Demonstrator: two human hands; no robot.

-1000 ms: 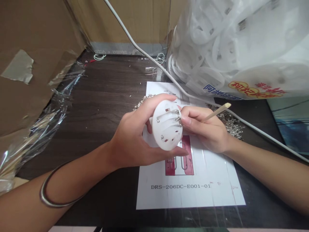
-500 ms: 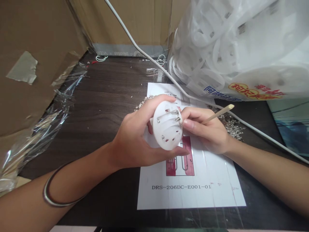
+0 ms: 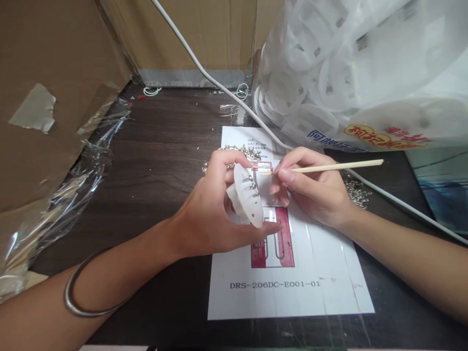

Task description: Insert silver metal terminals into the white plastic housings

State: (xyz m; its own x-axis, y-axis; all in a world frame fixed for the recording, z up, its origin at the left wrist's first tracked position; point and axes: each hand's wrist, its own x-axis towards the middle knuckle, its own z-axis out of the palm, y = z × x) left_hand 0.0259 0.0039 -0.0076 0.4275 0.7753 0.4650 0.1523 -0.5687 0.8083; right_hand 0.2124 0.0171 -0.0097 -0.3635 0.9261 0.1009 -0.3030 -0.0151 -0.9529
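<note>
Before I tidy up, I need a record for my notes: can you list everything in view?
white slotted part: one, white, in the left hand
stick: one, pale wood, in the right hand
metal pieces: many, silvery, two piles behind the hands
printed sheet: one, white with red, under the hands
bag of parts: one, clear with white contents, back right
cord: one, white, slanting across
string loops: two, pale, far edge
cardboard: count unclear, brown, left and back
plastic wrap: clear, left
table: one, dark, beneath
bangle: one, silvery, left forearm
hands: two, bare, left hand and right hand mid-view
</note>
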